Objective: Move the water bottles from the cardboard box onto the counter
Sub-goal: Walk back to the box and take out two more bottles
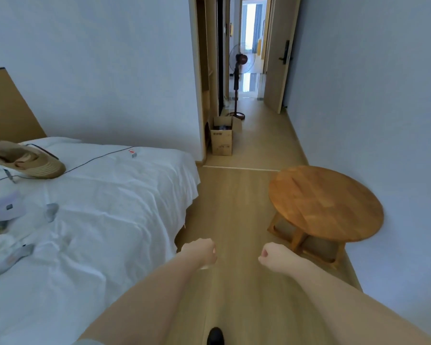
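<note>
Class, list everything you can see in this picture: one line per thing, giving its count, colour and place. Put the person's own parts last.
Cardboard box: one, brown, open, on the floor by the wall corner.
Standing fan: one, dark, in the hallway beyond the box.
Door: one, light wood, open, on the right.
Round table: one, brown wood, right, near the wall.
Bed: one, white sheet, left.
Hat: one, tan, on the bed.
Left hand: one, fingers curled, holding nothing visible.
Right hand: one, fingers curled, holding nothing visible.
</note>
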`<control>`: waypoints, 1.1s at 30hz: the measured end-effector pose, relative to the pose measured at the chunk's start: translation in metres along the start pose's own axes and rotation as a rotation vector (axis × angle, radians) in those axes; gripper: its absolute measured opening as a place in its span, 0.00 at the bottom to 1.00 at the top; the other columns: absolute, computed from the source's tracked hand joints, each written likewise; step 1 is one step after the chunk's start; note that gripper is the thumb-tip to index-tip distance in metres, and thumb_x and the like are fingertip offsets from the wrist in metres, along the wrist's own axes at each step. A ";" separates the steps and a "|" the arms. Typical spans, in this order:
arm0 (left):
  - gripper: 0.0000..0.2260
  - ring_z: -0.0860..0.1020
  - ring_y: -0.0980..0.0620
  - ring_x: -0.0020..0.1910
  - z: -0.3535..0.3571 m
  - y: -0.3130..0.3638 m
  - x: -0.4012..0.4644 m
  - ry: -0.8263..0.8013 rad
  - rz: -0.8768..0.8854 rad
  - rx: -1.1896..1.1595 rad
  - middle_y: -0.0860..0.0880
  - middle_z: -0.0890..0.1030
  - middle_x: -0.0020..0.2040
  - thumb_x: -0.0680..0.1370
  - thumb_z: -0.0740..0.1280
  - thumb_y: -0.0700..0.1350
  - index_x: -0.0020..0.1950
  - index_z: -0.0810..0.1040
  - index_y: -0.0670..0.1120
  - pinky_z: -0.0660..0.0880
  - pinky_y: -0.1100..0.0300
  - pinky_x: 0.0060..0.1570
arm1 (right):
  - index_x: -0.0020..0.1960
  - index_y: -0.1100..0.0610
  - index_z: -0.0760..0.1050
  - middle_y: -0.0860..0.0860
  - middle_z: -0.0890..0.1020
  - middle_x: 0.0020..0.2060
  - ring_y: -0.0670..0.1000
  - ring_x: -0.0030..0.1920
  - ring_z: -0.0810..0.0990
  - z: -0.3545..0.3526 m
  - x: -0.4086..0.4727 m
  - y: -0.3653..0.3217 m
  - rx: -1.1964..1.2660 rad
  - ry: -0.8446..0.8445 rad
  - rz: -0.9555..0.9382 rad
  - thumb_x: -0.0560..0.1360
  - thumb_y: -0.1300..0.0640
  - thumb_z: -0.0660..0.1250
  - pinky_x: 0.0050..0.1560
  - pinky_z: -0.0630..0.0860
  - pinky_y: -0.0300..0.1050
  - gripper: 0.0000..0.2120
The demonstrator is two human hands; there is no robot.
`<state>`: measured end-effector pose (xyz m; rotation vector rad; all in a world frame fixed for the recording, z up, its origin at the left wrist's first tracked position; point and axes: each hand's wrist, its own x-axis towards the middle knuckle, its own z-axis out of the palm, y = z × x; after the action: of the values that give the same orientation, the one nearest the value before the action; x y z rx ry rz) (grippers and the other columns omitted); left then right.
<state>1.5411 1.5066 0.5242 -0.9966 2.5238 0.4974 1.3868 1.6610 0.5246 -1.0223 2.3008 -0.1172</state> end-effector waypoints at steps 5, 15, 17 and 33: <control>0.10 0.74 0.47 0.45 -0.067 -0.022 0.117 0.022 0.025 -0.005 0.48 0.74 0.44 0.80 0.54 0.43 0.51 0.74 0.43 0.73 0.54 0.51 | 0.60 0.57 0.73 0.52 0.79 0.53 0.51 0.50 0.78 -0.066 0.109 -0.026 -0.019 0.031 0.000 0.81 0.51 0.56 0.50 0.76 0.45 0.14; 0.11 0.72 0.47 0.44 -0.181 -0.019 0.308 0.000 0.129 0.186 0.49 0.71 0.40 0.81 0.55 0.40 0.59 0.74 0.42 0.71 0.55 0.48 | 0.62 0.58 0.71 0.54 0.78 0.55 0.52 0.48 0.76 -0.173 0.287 -0.058 -0.083 0.025 0.023 0.82 0.50 0.55 0.47 0.72 0.45 0.16; 0.11 0.73 0.47 0.44 -0.193 -0.020 0.343 -0.035 0.129 0.184 0.48 0.74 0.45 0.81 0.55 0.41 0.59 0.74 0.43 0.71 0.55 0.48 | 0.63 0.58 0.70 0.54 0.78 0.56 0.53 0.52 0.77 -0.187 0.326 -0.057 -0.096 0.001 0.034 0.82 0.50 0.55 0.50 0.73 0.46 0.16; 0.15 0.78 0.44 0.56 -0.379 0.016 0.677 -0.001 0.092 0.185 0.44 0.79 0.58 0.80 0.56 0.39 0.64 0.75 0.43 0.74 0.52 0.57 | 0.59 0.57 0.73 0.53 0.79 0.54 0.54 0.53 0.78 -0.407 0.646 -0.044 -0.261 0.052 -0.009 0.81 0.50 0.56 0.51 0.75 0.48 0.13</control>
<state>0.9903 0.9598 0.5379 -0.8148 2.5686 0.2824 0.8522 1.1145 0.5462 -1.1704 2.4031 0.1590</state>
